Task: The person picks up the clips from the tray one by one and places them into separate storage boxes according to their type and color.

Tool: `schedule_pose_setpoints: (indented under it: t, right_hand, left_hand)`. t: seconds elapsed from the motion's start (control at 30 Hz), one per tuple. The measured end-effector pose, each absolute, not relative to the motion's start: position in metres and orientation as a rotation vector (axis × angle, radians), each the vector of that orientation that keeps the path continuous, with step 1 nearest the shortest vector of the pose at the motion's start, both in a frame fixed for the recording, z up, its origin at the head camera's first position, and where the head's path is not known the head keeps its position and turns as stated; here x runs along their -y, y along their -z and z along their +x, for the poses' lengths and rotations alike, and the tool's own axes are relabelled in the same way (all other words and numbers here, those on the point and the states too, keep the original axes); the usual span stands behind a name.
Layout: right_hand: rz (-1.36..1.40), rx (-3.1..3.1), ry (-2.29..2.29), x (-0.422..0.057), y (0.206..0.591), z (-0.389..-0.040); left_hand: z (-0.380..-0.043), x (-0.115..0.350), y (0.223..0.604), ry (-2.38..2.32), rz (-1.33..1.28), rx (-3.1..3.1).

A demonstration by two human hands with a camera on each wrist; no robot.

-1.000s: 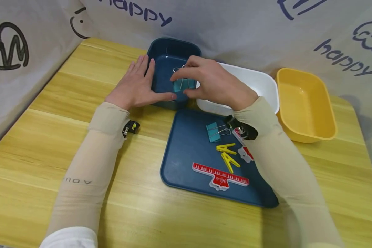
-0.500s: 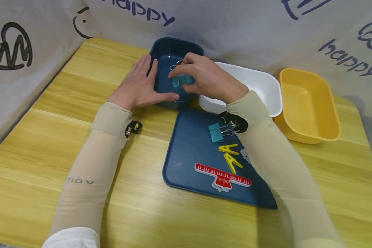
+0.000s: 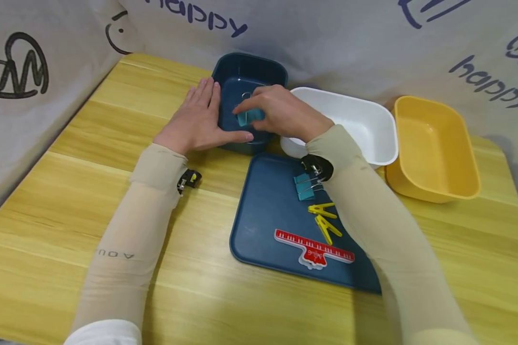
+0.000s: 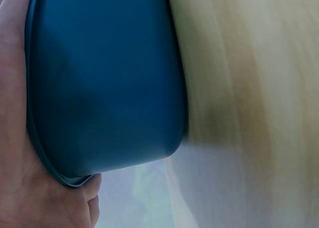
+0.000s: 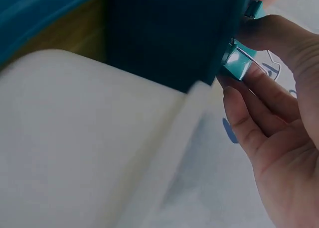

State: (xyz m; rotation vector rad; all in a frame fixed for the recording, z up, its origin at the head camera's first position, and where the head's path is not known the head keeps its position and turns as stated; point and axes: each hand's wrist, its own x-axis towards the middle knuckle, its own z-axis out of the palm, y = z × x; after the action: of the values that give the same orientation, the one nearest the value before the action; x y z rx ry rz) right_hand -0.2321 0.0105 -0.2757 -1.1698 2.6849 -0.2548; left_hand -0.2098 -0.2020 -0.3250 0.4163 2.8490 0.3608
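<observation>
My right hand pinches a teal binder clip between thumb and fingers, over the inside of the dark blue bin. The clip's wire handles point toward the bin's far side; in the right wrist view, its teal body shows beside the thumb, partly covered. My left hand rests along the bin's left rim with fingers straight and the thumb spread across the near edge. From the left wrist view, that palm lies against the rim above the bin's outer wall.
A dark blue tray carries another teal binder clip, two yellow clothespins and a long red-and-white ruler clip. My right forearm covers the tray's right part. White and yellow bins stand to the right.
My right hand has shifted slightly left relative to the blue bin, still holding the binder clip. The left hand stays on the rim. The whole scene has slid a little right in view.
</observation>
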Motion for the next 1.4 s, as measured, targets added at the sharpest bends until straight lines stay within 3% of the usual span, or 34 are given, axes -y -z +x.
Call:
schedule_pose_setpoints:
  t: [0.83,1.4]
  right_hand:
    - [-1.136,-2.57,0.268,0.01,0.304,-0.262]
    - [-1.099,-2.585,0.386,0.02,0.321,-0.263]
  left_hand:
    - [-0.209,0.204,0.326,-0.38,0.418,-2.848]
    - [-0.208,0.206,0.327,-0.376,0.446,-2.862]
